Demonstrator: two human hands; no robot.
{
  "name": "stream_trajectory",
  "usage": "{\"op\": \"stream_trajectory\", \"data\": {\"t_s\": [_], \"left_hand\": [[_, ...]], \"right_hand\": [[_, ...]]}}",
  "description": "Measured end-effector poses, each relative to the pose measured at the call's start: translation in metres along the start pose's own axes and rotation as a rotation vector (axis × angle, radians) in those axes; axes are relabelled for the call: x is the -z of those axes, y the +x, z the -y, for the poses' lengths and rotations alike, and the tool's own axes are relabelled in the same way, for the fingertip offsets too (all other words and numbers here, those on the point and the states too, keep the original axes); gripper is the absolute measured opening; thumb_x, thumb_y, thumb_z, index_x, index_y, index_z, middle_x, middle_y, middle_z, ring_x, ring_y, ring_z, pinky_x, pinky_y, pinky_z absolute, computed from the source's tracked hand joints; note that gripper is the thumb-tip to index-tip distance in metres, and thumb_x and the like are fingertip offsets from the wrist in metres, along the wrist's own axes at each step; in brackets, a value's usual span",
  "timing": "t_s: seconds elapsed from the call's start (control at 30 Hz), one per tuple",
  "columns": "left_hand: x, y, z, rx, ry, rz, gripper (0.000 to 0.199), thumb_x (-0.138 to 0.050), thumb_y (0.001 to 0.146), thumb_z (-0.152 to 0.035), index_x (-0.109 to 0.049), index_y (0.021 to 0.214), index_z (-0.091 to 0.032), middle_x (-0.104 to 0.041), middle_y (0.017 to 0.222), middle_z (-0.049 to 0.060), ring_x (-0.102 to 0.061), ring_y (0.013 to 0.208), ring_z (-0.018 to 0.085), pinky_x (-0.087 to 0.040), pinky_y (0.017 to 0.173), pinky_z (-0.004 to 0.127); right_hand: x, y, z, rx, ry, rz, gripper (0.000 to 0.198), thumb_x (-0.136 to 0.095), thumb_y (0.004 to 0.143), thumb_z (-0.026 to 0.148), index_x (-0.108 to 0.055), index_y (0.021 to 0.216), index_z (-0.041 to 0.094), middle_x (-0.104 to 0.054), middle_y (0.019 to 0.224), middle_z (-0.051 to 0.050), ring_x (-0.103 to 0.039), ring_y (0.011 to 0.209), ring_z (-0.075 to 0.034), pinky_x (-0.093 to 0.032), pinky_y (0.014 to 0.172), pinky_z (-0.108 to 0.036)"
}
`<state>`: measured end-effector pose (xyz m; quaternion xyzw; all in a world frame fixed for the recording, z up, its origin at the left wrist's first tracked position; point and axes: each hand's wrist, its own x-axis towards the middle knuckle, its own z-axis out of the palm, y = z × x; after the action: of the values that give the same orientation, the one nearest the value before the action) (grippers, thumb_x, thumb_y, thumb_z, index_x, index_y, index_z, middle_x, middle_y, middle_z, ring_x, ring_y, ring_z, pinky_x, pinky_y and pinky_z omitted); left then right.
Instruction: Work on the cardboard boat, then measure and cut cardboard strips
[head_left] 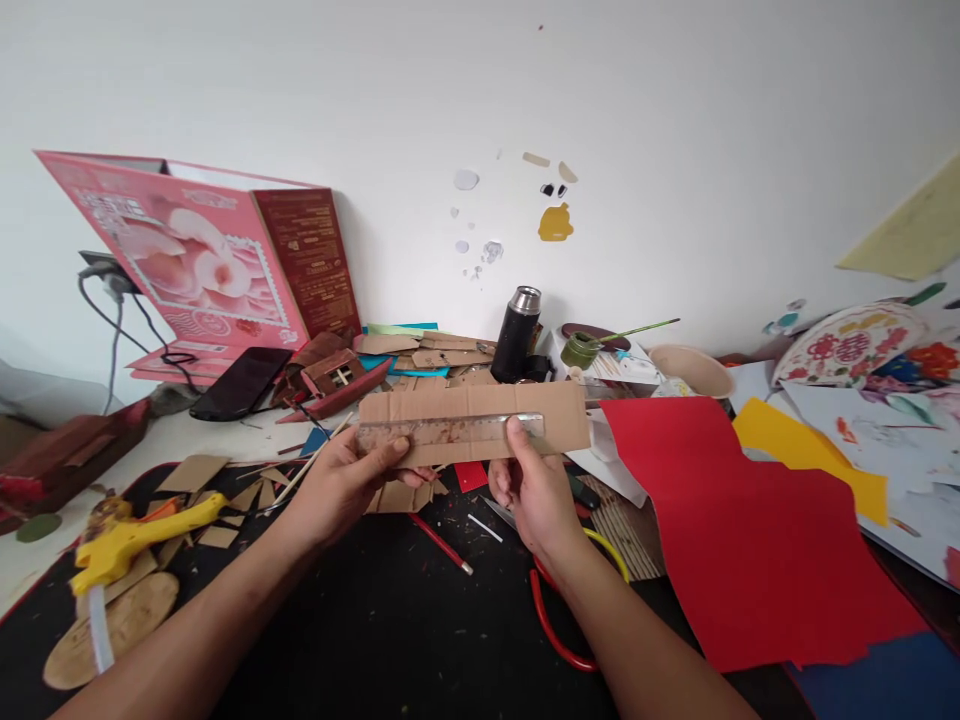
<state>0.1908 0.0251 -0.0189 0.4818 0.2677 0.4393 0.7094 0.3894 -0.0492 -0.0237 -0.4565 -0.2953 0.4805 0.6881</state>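
Note:
Both my hands hold up a strip of brown cardboard (566,415) with a clear ruler (450,430) laid lengthwise along it. My left hand (349,475) is closed on the left end, its thumb pressing the ruler flat against the card. On the right part, my right hand (532,490) grips from below with its thumb on the ruler near its right end. Beneath the hands, a red pencil (442,543) and a thin white stick (485,528) lie on the black mat. Scissors with red and yellow handles (551,630) are partly hidden under my right forearm.
A yellow glue gun (135,540) lies at left among cardboard scraps. Red sheet material (757,540) spreads at right. Behind are a black thermos (516,335), a green paint jar (581,350), a phone (241,383), a small red model boat (337,385) and a pink box (210,260).

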Motion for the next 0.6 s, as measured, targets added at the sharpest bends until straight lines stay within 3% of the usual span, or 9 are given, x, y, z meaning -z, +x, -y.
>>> {"op": "stream_trajectory", "data": {"t_s": [0.17,0.5,0.6], "left_hand": [[0.0047,0.0017,0.0024,0.013,-0.005,-0.013,0.039,-0.096,0.076,-0.036,-0.080,0.104,-0.014,-0.083,0.088,0.009,-0.080,0.067,0.023,-0.068,0.062,0.030],[0.0101,0.0039,0.0045,0.039,0.015,-0.063,0.035,-0.099,0.072,-0.037,-0.080,0.086,-0.012,-0.083,0.100,0.011,-0.076,0.066,0.018,-0.067,0.062,0.026],[0.0093,0.0032,0.0028,0.060,0.022,-0.064,0.037,-0.099,0.070,-0.039,-0.080,0.087,-0.012,-0.083,0.092,0.011,-0.076,0.067,0.019,-0.067,0.064,0.028]], "right_hand": [[-0.0003,0.0009,0.0011,-0.022,-0.001,0.001,0.068,-0.082,0.077,0.078,-0.050,0.058,0.021,-0.042,0.041,0.008,-0.037,0.033,-0.007,-0.025,0.035,-0.020],[-0.0004,0.0013,0.0021,-0.037,-0.026,0.038,0.074,-0.078,0.074,0.086,-0.047,0.054,0.021,-0.045,0.043,0.006,-0.039,0.034,-0.007,-0.026,0.036,-0.022],[-0.0015,0.0004,0.0031,-0.055,-0.047,0.029,0.077,-0.078,0.072,0.087,-0.044,0.049,0.021,-0.043,0.042,0.005,-0.039,0.034,-0.007,-0.026,0.037,-0.022]]}}
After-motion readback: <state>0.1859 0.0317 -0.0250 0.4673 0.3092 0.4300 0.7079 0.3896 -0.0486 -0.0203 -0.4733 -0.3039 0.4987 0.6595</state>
